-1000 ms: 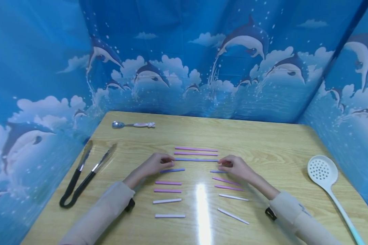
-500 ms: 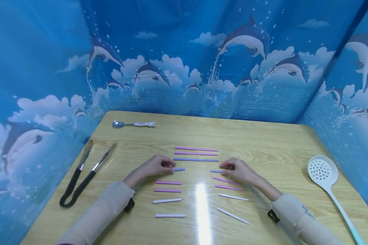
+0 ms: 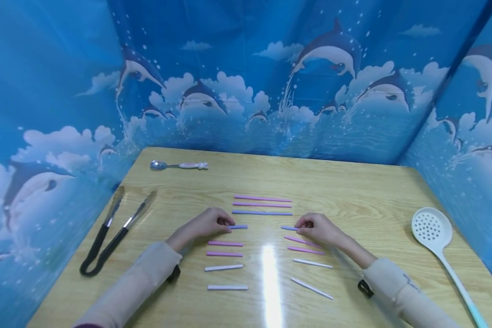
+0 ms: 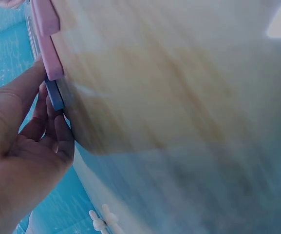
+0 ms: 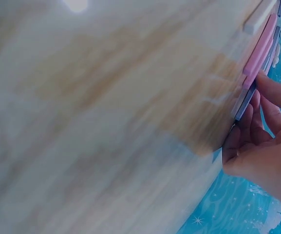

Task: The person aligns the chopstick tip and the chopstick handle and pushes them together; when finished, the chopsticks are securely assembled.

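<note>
As hands (image 3: 209, 222) (image 3: 320, 228) pinch sticks (image 3: 239, 227) (image 3: 289, 228), tabletop (image 3: 263, 233) between, far edge (image 3: 270, 158)

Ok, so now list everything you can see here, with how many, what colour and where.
Rectangular wood-grain table: 1, light brown, centre
Dolphin-print backdrop sheet: 1, blue and white, behind and beside the table
Metal spoon: 1, silver with pale pink handle, far left
Metal tongs: 1, silver with black handles, left
Perforated skimmer: 1, white with pale green handle, right
Long flat pink strips: 2, pink, mid-table, farthest
Long flat blue strip: 1, blue, just nearer
Short flat blue strips: 2, blue, one pinched by each hand
Short flat pink strips: 4, pink, two per side
Short flat whitish strips: 4, whitish, nearest, two per side
Sleeves: 2, beige, forearms
Left hand: 1, bare, left of centre
Right hand: 1, bare, right of centre
</note>
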Action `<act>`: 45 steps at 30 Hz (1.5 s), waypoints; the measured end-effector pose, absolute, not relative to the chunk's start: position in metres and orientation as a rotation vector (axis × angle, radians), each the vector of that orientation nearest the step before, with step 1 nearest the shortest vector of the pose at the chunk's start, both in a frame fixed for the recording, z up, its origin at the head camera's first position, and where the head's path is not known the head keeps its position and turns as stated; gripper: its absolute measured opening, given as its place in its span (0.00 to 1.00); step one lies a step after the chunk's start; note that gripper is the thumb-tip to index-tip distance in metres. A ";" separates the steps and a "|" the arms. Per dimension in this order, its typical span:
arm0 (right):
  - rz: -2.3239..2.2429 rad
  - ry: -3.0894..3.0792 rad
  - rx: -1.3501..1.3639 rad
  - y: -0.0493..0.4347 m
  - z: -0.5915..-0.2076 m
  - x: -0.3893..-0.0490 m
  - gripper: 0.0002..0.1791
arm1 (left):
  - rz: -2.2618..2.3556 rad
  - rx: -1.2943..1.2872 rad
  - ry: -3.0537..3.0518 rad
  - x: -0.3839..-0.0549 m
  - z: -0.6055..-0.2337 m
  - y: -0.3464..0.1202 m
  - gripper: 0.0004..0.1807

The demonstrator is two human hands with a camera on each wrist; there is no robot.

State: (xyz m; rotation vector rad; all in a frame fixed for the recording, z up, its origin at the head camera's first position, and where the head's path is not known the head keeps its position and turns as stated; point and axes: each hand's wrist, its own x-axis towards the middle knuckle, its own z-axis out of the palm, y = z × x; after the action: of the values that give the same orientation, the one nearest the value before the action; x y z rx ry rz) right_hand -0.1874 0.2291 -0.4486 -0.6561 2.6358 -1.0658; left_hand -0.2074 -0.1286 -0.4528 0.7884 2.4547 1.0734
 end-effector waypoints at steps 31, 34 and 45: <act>-1.223 2.620 -0.803 0.186 -0.431 -0.187 0.05 | 1.161 0.744 2.477 -0.210 -0.436 -0.102 0.10; -1.234 2.608 -0.807 0.182 -0.429 -0.187 0.05 | 1.159 0.752 2.468 -0.210 -0.435 -0.100 0.10; -1.219 2.636 -0.798 0.176 -0.428 -0.190 0.04 | 1.161 0.782 2.482 -0.212 -0.435 -0.098 0.09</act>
State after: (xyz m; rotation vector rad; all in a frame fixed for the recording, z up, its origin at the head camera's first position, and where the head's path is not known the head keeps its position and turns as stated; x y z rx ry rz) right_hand -0.1903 0.1763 -0.4277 -0.7977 2.6357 -1.2188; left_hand -0.2125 -0.0984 -0.4349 0.7817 2.4820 1.1612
